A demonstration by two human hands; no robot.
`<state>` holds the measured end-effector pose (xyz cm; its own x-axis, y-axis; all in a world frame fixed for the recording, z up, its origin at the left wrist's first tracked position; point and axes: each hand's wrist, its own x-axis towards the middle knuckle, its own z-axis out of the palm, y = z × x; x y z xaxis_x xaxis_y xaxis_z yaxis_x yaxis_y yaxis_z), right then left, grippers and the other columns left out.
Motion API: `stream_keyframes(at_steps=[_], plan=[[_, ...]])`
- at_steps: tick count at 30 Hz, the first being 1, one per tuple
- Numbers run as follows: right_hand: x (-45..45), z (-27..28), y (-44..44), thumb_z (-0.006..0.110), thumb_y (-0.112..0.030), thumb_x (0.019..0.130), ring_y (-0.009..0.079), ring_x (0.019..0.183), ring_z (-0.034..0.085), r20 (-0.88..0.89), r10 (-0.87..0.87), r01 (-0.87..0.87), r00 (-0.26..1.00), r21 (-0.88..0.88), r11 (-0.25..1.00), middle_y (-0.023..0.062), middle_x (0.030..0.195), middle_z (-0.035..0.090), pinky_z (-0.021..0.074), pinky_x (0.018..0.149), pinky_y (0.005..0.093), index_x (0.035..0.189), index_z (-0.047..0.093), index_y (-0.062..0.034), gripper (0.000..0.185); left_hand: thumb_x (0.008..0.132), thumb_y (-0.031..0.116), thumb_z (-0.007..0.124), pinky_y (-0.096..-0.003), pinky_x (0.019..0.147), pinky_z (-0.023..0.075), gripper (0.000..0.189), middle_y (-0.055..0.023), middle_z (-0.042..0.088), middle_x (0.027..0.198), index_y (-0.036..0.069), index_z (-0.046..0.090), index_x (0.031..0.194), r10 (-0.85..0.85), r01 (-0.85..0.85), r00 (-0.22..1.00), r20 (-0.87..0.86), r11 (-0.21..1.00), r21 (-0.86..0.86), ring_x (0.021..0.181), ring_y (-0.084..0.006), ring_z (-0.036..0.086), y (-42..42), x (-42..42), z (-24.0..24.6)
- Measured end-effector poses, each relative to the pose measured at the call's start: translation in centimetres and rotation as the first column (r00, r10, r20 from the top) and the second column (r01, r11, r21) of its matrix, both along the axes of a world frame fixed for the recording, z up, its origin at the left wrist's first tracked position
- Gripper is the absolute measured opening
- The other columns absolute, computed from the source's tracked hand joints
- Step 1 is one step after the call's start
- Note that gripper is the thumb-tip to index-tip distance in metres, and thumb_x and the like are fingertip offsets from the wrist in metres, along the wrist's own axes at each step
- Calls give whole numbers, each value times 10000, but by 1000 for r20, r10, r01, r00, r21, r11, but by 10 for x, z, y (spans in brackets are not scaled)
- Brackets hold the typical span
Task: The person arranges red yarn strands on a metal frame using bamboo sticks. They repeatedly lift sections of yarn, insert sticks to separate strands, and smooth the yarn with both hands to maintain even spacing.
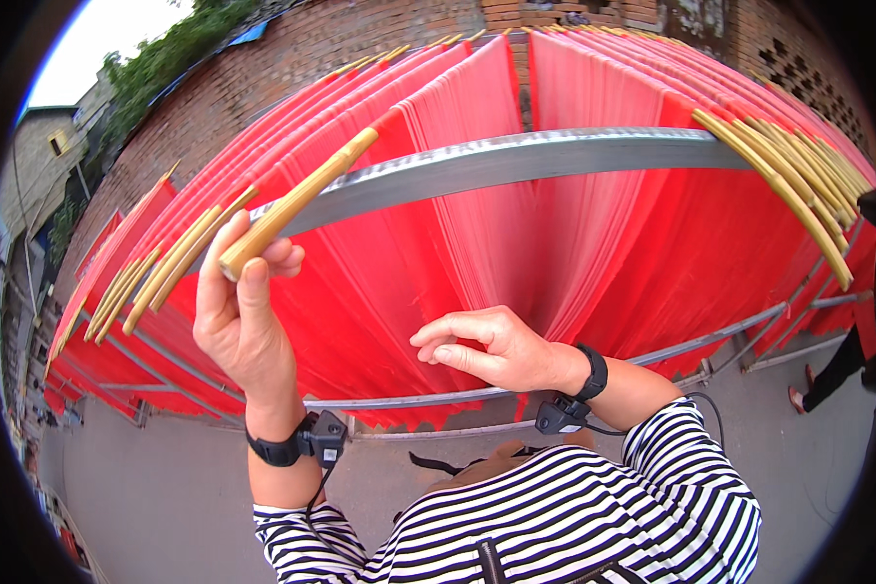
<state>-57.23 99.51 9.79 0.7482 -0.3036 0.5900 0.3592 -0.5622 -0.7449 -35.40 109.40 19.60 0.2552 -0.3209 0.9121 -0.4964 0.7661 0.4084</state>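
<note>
My left hand grips the near end of a bamboo pole, thumb on one side and fingers on the other. The pole slants up over a grey metal rail, and a red fabric sheet hangs from it beyond the end. My right hand hovers before the hanging red cloth, fingers curved and slightly apart from the thumb, with nothing visible in it. Another red sheet hangs on the right, with a narrow gap between the two at the top.
More bamboo poles rest on the rail at the left and in a cluster at the right. A lower metal bar crosses before my body. A brick wall stands behind. Another person's leg shows at the far right.
</note>
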Motion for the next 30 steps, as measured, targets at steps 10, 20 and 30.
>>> stream_keyframes(at_steps=[10,20,30], plan=[[-68,-5,-6,561,-140,1024,186,981,714,-13,-166,167,986,105,980,110,1020,735,577,853,303,1184,667,-9,232,886,75,753,-285,787,589,415,-136,708,999,-57,622,1258,-144,158,957,252,987,-36,875,-170,701,-14,-96,30],[-140,-4,-5,554,-86,1009,175,966,706,58,-382,373,922,120,920,104,1000,734,568,864,309,1148,666,24,209,829,85,765,-285,672,552,346,-93,662,873,-21,643,1135,-134,310,835,533,916,-256,751,-175,664,-63,-208,47],[-218,-39,-29,632,-46,937,292,1194,576,73,-678,681,732,-99,725,156,1287,620,475,982,410,1296,562,39,375,712,105,768,-325,527,498,193,-35,550,713,74,633,847,-243,397,901,359,797,-456,624,-198,603,-106,-316,38]])
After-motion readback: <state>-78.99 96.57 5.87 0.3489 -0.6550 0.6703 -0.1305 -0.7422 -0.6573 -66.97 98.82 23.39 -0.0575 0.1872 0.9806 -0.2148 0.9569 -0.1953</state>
